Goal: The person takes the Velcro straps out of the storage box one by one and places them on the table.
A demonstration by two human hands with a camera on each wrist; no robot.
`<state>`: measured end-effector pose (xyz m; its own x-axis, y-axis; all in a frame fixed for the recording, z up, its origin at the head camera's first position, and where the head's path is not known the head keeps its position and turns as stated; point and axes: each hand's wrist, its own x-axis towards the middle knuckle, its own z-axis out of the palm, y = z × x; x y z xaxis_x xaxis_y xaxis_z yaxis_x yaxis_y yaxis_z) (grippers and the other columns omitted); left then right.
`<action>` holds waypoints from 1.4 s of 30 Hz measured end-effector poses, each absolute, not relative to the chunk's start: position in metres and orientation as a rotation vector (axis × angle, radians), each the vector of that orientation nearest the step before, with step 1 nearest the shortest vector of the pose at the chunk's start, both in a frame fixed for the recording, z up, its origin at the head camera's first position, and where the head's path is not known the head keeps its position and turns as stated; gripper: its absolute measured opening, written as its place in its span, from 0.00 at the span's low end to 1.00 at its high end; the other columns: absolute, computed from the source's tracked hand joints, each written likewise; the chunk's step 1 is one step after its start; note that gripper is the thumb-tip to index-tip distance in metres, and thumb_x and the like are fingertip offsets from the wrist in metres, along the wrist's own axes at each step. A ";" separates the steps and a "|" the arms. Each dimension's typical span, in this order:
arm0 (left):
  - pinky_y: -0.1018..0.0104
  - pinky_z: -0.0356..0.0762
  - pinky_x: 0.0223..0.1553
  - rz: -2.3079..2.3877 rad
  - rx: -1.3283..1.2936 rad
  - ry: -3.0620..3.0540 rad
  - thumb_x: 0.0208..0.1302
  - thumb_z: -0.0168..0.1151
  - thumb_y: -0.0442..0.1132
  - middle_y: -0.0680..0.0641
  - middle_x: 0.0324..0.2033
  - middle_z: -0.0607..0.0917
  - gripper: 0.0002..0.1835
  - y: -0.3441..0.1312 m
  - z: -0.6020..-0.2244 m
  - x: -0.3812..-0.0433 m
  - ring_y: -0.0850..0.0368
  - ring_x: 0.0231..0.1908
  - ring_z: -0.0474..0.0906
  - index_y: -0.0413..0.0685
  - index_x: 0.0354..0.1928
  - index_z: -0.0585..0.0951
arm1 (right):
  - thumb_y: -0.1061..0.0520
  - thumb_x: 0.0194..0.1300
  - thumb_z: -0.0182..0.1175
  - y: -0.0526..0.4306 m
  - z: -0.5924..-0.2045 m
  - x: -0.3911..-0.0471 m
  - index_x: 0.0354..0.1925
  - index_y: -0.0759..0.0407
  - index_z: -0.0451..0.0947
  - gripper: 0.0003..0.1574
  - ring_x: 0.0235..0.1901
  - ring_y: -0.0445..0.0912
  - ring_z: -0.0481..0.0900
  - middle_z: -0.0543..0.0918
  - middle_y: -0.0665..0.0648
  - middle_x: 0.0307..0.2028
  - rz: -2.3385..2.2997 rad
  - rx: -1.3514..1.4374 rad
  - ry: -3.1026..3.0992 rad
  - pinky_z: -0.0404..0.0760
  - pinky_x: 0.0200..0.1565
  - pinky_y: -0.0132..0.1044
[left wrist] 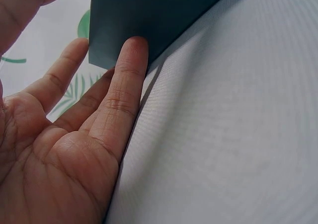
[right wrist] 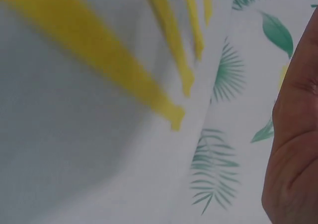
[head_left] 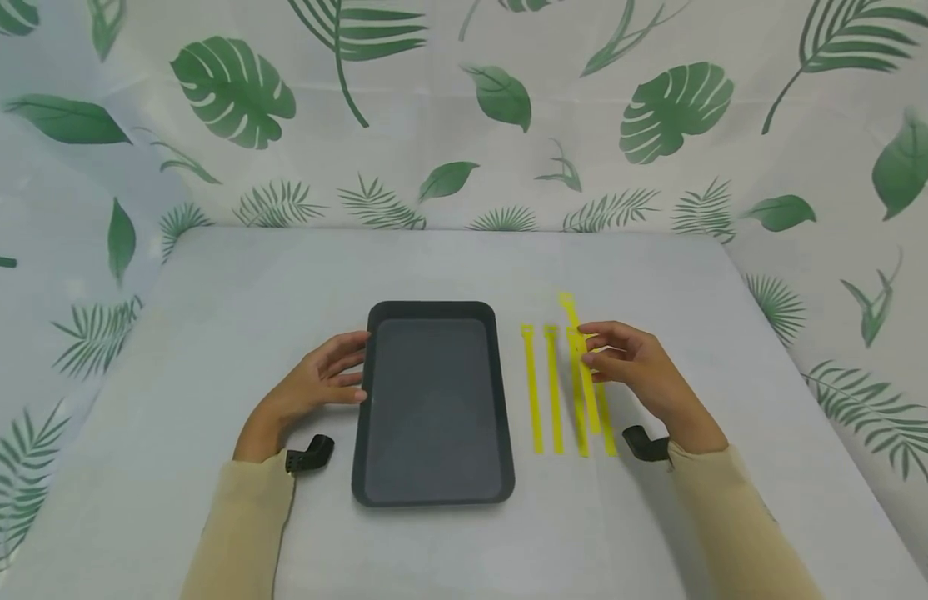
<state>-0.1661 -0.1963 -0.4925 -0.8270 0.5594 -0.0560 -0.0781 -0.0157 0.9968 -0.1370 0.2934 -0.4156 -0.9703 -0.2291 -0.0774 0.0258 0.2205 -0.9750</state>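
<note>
A dark grey rectangular tray (head_left: 437,408) lies on the white table. My left hand (head_left: 310,379) is at its left side, with fairly straight fingers touching the rim. Up close in the left wrist view, fingertips (left wrist: 134,50) rest against the tray's outer wall (left wrist: 164,15). To the right of the tray, my right hand (head_left: 629,367) pinches a yellow cable strap (head_left: 590,404) with a slotted head, its length slanting over others. Several more yellow straps (head_left: 534,392) lie side by side beneath and left of it. In the right wrist view only the edge of the hand (right wrist: 295,144) shows.
A white cloth (head_left: 621,533) covers the table. Behind and beside it hang white sheets with green leaf prints (head_left: 501,96). A black wrist-camera mount (head_left: 310,454) sits at the left cuff, another mount (head_left: 646,443) at the right.
</note>
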 end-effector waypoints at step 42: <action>0.69 0.77 0.68 1.902 0.495 1.825 0.63 0.74 0.25 0.30 0.82 0.59 0.49 -0.195 -0.492 -0.165 0.59 0.73 0.70 0.32 0.83 0.58 | 0.67 0.71 0.70 0.343 -0.435 -0.145 0.62 0.75 0.74 0.26 0.34 0.47 0.80 0.78 0.58 0.38 -1.097 0.118 2.503 0.87 0.34 0.34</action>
<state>-0.1654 -0.1955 -0.4924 -0.8318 0.5525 -0.0531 -0.0759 -0.0184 0.9969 -0.1448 0.3433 -0.4352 -0.9150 -0.0828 -0.3949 0.2343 0.6877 -0.6872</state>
